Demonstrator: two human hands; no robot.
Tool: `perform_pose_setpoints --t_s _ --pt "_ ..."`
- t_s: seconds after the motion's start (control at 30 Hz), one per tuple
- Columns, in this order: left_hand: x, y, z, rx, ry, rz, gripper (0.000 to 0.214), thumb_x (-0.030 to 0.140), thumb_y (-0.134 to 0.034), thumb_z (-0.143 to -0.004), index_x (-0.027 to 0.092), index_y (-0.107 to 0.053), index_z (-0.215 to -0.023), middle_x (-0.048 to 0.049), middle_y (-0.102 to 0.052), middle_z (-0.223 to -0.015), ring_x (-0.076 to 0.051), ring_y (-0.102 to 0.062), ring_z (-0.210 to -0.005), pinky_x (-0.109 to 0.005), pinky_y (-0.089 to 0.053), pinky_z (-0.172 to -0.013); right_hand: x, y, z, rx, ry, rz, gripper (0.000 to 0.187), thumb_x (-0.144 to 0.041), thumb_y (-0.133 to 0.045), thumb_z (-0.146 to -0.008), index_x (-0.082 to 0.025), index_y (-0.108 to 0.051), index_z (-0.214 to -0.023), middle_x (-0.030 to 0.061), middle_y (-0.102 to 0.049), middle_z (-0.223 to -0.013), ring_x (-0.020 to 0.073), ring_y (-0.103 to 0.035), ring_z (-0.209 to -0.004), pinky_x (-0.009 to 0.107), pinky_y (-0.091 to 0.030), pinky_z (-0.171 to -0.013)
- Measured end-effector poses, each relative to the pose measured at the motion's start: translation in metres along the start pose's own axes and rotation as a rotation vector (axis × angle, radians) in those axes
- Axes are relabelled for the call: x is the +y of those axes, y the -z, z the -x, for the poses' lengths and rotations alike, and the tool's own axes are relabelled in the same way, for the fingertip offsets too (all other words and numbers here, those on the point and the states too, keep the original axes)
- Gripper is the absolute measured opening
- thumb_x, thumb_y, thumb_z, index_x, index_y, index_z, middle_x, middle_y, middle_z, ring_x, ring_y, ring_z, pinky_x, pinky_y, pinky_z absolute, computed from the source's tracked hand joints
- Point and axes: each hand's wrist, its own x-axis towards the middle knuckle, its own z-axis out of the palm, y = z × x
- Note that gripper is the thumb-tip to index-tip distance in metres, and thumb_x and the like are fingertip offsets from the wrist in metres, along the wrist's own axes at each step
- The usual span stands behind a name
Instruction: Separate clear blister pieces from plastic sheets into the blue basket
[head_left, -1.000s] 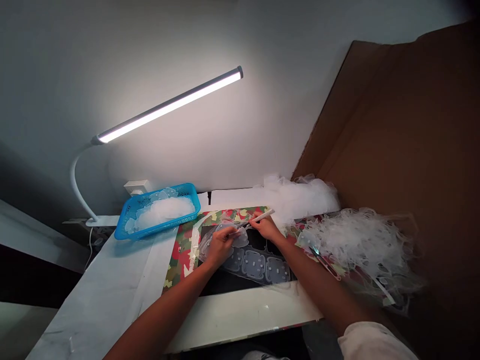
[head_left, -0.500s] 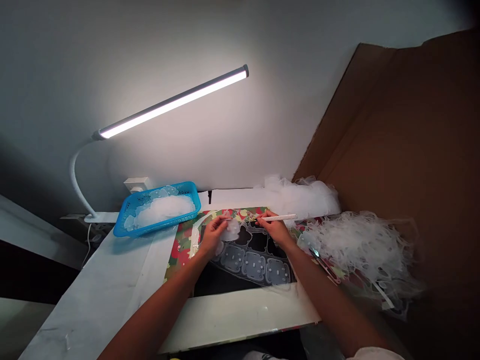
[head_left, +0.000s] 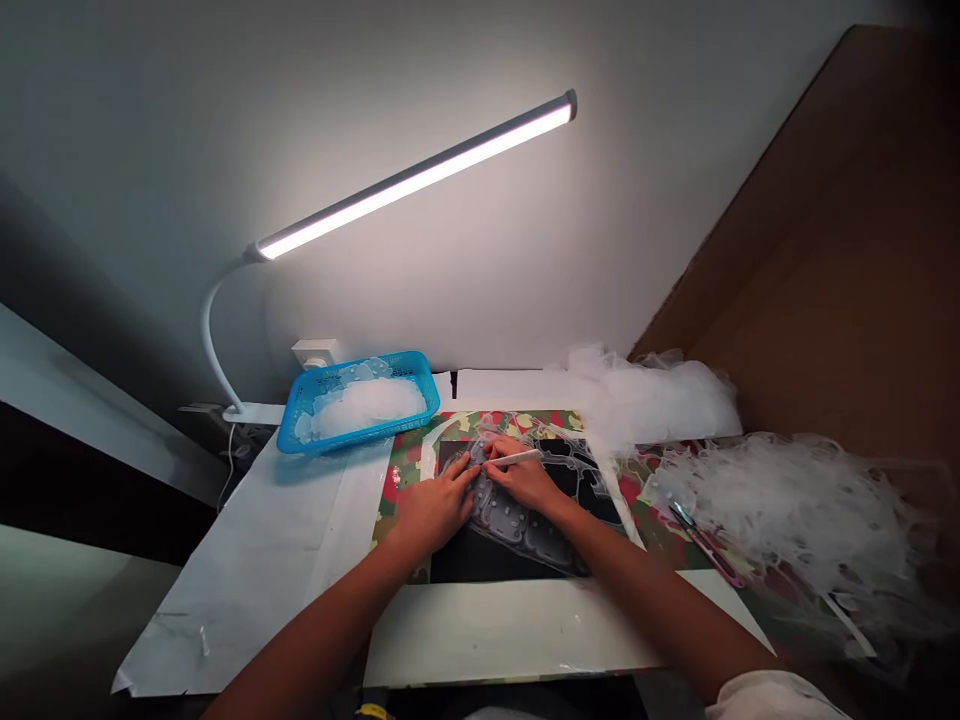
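Note:
My right hand [head_left: 529, 482] is closed on a slim white pen-like tool [head_left: 519, 457], held low and pointing left. Its tip is too small to make out. Beside it, my left hand [head_left: 433, 512] lies on the work surface with its fingers stretched toward the tool's tip. Both hands touch or hover close over a clear plastic sheet [head_left: 501, 517] with moulded, rounded-square sections and small pale bumps. Under the sheet is a black mat [head_left: 457, 562]. Cut-out strips of the clear sheet lie right of my right hand.
A blue basket [head_left: 358, 440] of translucent pieces stands at the back left, near a lit lamp [head_left: 420, 180]. On the right are a heap of clear offcuts [head_left: 780, 500], a pink-handled cutting tool [head_left: 705, 545], a whitish pile [head_left: 660, 395] and a cardboard panel [head_left: 825, 300].
My left hand has come down onto the sheet; the translucent pieces it held up are no longer visible in it. My right hand brought the tool left, beside it. The view shifted.

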Motion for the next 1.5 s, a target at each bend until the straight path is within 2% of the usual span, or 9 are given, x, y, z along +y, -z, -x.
perform_pose_setpoints --t_s 0.63,0.7,0.83,0.9,1.03,1.17,1.3,1.4,1.5 --pt "0.001 -0.004 -0.003 -0.06 -0.027 -0.013 0.043 0.024 -0.04 -0.093 0.028 -0.05 -0.135 -0.0128 -0.036 -0.153 -0.022 -0.069 -0.071 -0.033 -0.048 -0.054 -0.008 -0.007 0.006 -0.043 0.111 0.304 0.015 -0.018 -0.047 -0.088 -0.021 -0.057 -0.078 0.0079 -0.064 -0.084 0.0227 -0.057 -0.082 0.035 -0.045 -0.077" --pt "0.002 -0.004 -0.001 -0.066 -0.01 -0.039 0.043 0.025 -0.041 -0.093 0.027 -0.05 -0.135 -0.0128 -0.035 -0.154 -0.023 -0.069 -0.068 -0.034 -0.048 -0.053 -0.003 0.012 0.003 0.067 0.041 0.289 0.017 -0.022 -0.045 -0.09 -0.021 -0.061 -0.083 0.0068 -0.066 -0.082 0.0217 -0.058 -0.078 0.033 -0.044 -0.075" --pt "0.0 0.0 -0.001 -0.087 0.025 0.025 0.044 0.025 -0.044 -0.091 0.027 -0.053 -0.134 -0.0114 -0.037 -0.153 -0.023 -0.069 -0.07 -0.033 -0.048 -0.055 0.019 0.073 0.006 0.54 -0.263 0.152 0.021 -0.036 -0.053 -0.085 -0.02 -0.057 -0.072 0.0026 -0.067 -0.075 0.0164 -0.054 -0.065 0.027 -0.041 -0.061" --pt "-0.004 0.008 -0.007 -0.098 0.041 0.145 0.039 0.027 -0.047 -0.09 0.028 -0.06 -0.127 -0.008 -0.046 -0.148 -0.024 -0.069 -0.08 -0.033 -0.049 -0.063 0.021 0.092 0.013 0.614 -0.322 0.055 0.026 -0.041 -0.057 -0.081 -0.02 -0.052 -0.066 0.001 -0.066 -0.069 0.0149 -0.052 -0.061 0.025 -0.039 -0.059" --pt "-0.009 0.03 -0.031 -0.047 0.073 0.604 0.043 0.05 -0.044 -0.092 0.022 -0.073 -0.105 -0.0077 -0.071 -0.112 -0.025 -0.065 -0.091 -0.031 -0.046 -0.076 -0.01 0.078 0.035 0.352 -0.261 -0.068 0.022 -0.037 -0.057 -0.085 -0.02 -0.056 -0.071 0.0028 -0.072 -0.089 0.0164 -0.061 -0.075 0.026 -0.043 -0.069" --pt "-0.005 0.03 -0.051 -0.252 0.117 1.073 0.07 0.071 -0.04 -0.084 0.011 -0.075 -0.084 -0.0086 -0.07 -0.074 -0.018 -0.056 -0.06 -0.027 -0.04 -0.059 -0.05 0.042 0.051 0.104 -0.169 -0.048 0.016 -0.031 -0.053 -0.089 -0.021 -0.062 -0.08 0.0029 -0.072 -0.094 0.0164 -0.062 -0.075 0.027 -0.044 -0.069" --pt "-0.001 0.011 -0.051 -0.224 0.077 1.12 0.05 0.059 -0.066 -0.071 0.011 -0.073 -0.082 -0.0034 -0.065 -0.068 -0.015 -0.053 -0.059 -0.024 -0.037 -0.057 -0.048 0.037 0.047 0.032 -0.213 -0.246 0.018 -0.033 -0.057 -0.085 -0.021 -0.057 -0.072 0.0038 -0.072 -0.094 0.0188 -0.062 -0.081 0.031 -0.045 -0.073" --pt "0.0 0.003 -0.048 -0.126 0.048 1.08 0.038 0.048 -0.067 -0.074 0.013 -0.073 -0.085 -0.0025 -0.065 -0.073 -0.016 -0.056 -0.067 -0.024 -0.038 -0.063 -0.029 0.049 0.031 0.077 -0.357 -0.455 0.023 -0.036 -0.063 -0.077 -0.021 -0.05 -0.065 0.006 -0.071 -0.101 0.0201 -0.062 -0.089 0.031 -0.044 -0.078" --pt "0.001 0.003 -0.046 -0.076 0.023 1.043 0.032 0.045 -0.064 -0.077 0.014 -0.073 -0.085 -0.0027 -0.066 -0.075 -0.017 -0.057 -0.071 -0.024 -0.039 -0.066 -0.015 0.055 0.018 0.023 -0.453 -0.493 0.027 -0.038 -0.067 -0.07 -0.02 -0.048 -0.063 0.0028 -0.068 -0.081 0.0172 -0.058 -0.076 0.029 -0.041 -0.073"
